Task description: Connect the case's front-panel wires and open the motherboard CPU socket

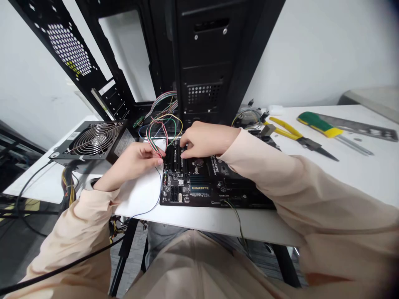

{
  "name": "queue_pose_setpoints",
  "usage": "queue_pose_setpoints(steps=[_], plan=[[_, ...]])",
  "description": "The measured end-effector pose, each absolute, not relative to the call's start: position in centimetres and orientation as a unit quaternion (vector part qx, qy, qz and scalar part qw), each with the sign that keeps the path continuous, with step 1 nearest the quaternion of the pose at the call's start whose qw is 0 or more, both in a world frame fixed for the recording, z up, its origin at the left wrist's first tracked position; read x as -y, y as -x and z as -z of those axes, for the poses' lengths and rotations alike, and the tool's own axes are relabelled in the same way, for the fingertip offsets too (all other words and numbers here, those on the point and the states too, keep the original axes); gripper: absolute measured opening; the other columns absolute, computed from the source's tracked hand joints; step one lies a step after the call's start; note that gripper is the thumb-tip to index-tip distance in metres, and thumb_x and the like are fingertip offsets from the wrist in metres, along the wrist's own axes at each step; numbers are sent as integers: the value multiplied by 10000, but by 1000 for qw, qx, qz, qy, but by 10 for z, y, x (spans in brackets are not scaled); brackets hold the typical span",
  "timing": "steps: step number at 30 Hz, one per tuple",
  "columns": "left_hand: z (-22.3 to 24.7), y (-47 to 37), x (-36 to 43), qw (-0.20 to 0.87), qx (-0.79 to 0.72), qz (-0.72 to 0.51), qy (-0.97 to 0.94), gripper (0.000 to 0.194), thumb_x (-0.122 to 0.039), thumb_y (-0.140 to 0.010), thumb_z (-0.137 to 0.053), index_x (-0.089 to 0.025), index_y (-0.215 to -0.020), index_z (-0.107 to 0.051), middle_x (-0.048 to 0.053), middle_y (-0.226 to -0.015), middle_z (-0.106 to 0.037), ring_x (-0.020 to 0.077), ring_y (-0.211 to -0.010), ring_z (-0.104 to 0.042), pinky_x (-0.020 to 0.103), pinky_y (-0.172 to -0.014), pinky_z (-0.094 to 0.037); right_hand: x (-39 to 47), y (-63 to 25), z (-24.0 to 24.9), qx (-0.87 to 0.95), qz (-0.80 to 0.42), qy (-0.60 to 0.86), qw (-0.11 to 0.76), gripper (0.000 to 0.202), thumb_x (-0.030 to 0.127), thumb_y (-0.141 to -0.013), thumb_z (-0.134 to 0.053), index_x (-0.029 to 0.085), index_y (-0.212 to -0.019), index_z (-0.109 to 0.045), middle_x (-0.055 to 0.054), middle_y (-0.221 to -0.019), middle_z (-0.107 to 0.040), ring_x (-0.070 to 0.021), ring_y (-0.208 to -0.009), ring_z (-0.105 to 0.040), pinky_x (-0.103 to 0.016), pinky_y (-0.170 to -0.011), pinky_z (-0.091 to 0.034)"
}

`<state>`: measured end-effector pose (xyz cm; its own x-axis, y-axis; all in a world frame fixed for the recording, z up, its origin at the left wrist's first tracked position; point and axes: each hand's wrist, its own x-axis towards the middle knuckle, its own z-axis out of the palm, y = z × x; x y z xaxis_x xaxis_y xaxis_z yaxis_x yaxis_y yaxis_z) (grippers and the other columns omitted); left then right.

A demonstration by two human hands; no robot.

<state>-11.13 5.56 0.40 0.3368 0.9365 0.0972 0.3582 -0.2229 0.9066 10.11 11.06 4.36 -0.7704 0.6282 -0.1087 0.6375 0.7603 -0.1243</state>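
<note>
A black Gigabyte motherboard (199, 189) lies flat near the front edge of the white table. At its left edge, my left hand (135, 164) is closed, thumb and fingers pinching a bundle of thin coloured wires (153, 143). Its fingertips mostly cover the wire ends, so I cannot tell whether a plug is seated. My right hand (207, 139) reaches across the board from the right, fingers curled, with thumb and forefinger gripping down at the long black expansion slots (176, 160). Part of the board is hidden under that hand and sleeve.
Behind the board stands an open black computer case (212, 54). A power supply (93, 141) with a fan sits at left, its cables hanging down. On the right lie yellow-handled pliers (299, 137), a green-and-yellow screwdriver (321, 124) and a dark metal strip (364, 128).
</note>
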Motion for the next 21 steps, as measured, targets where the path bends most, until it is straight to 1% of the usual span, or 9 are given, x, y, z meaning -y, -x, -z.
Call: queue_pose_setpoints(steps=[4, 7, 12, 16, 21], plan=[[1, 112, -53, 405, -475, -316, -714, 120, -208, -654, -753, -141, -753, -737, 39, -684, -712, 148, -617, -630, 260, -617, -522, -110, -101, -43, -937, 74, -342, 24, 291, 344, -813, -605, 125, -944, -745, -66, -739, -705, -153, -693, -629, -272, -651, -412], [3, 112, -51, 388, -480, -297, -728, 113, -235, -674, -742, -149, -748, -747, 59, -746, -737, 169, -660, -653, 271, -628, -531, -110, -101, -42, -939, 65, -337, 22, 294, 343, -819, -594, 119, -931, -748, -89, -763, -707, -181, -729, -639, -289, -661, -415], [7, 110, -49, 341, -489, -329, -732, 89, -244, -694, -733, -160, -722, -742, 67, -779, -743, 185, -706, -668, 289, -678, -534, -111, -100, -38, -936, 41, -351, 6, 306, 329, -824, -568, 102, -928, -745, -120, -792, -702, -211, -762, -640, -301, -653, -422], [11, 107, -47, 301, -504, -347, -732, 83, -247, -684, -733, -167, -704, -737, 53, -743, -735, 187, -684, -658, 290, -664, -511, -111, -99, -36, -934, 38, -357, 0, 309, 301, -829, -555, 83, -951, -736, -124, -786, -694, -201, -774, -633, -292, -674, -433], [12, 106, -42, 262, -511, -346, -742, 66, -228, -702, -716, -176, -662, -715, 41, -736, -716, 170, -669, -626, 262, -635, -460, -113, -101, -35, -934, 48, -353, -13, 294, 289, -829, -551, 89, -933, -739, -125, -861, -701, -205, -827, -631, -300, -713, -446]])
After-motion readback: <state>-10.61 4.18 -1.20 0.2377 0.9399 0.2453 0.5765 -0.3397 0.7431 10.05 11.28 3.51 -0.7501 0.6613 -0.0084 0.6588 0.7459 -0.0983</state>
